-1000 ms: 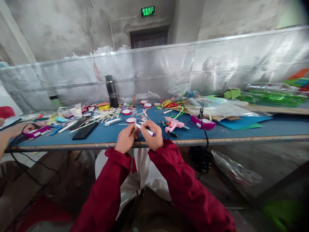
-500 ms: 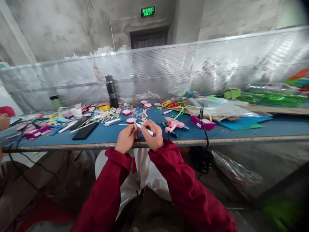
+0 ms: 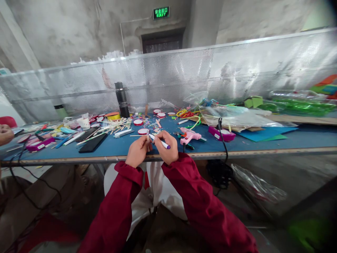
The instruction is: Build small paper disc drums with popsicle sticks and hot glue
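My right hand (image 3: 167, 146) is closed around a white marker (image 3: 165, 144) with a purple end, its other end pointing left toward my left hand. My left hand (image 3: 138, 149) pinches a small pale piece (image 3: 147, 136), perhaps a bit of wooden stick; it is too small to name surely. The marker's tip is close to that piece, and whether they touch I cannot tell. Both hands are over the table's front edge. Just beyond them a round red-rimmed white disc (image 3: 143, 131) lies on the blue table (image 3: 118, 142).
A pink glue gun (image 3: 189, 135) and a purple box (image 3: 222, 134) with a black cable are on the right. To the left lie a black phone (image 3: 93, 143) and many wooden sticks (image 3: 116, 124). A black bottle (image 3: 121, 100) stands behind. At far left shows another person's hand (image 3: 5, 134).
My hands, the marker and the small piece stay almost in place. The other person's hand at the far left has shifted slightly to the right.
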Demonstrator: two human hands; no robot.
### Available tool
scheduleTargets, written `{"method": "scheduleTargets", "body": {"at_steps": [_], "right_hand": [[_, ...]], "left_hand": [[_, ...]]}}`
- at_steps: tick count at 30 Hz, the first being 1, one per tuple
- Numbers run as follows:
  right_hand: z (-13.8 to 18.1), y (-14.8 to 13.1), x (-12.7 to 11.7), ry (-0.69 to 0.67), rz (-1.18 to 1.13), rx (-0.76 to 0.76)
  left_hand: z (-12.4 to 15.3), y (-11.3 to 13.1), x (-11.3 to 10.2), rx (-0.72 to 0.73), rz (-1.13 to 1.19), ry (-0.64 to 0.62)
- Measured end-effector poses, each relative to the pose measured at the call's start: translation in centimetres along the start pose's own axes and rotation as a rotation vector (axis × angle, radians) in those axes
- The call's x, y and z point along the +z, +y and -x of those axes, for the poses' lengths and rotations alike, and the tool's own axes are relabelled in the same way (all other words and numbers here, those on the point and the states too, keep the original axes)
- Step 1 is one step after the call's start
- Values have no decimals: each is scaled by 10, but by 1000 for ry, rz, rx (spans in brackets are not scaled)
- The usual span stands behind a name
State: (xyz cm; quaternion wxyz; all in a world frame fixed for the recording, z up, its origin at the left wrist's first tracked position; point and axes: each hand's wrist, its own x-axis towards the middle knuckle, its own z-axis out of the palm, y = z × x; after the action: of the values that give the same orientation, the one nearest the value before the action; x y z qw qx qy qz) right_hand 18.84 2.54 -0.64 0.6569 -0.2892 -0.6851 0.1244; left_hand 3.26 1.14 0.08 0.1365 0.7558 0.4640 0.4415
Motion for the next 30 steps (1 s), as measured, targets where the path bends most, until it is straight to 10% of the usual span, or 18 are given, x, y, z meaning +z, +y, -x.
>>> {"method": "scheduleTargets", "body": {"at_steps": [30], "right_hand": [[0,-4,-1,-10,3,-9]], "left_hand": [[-1,-2,1,-1,32,8]]}}
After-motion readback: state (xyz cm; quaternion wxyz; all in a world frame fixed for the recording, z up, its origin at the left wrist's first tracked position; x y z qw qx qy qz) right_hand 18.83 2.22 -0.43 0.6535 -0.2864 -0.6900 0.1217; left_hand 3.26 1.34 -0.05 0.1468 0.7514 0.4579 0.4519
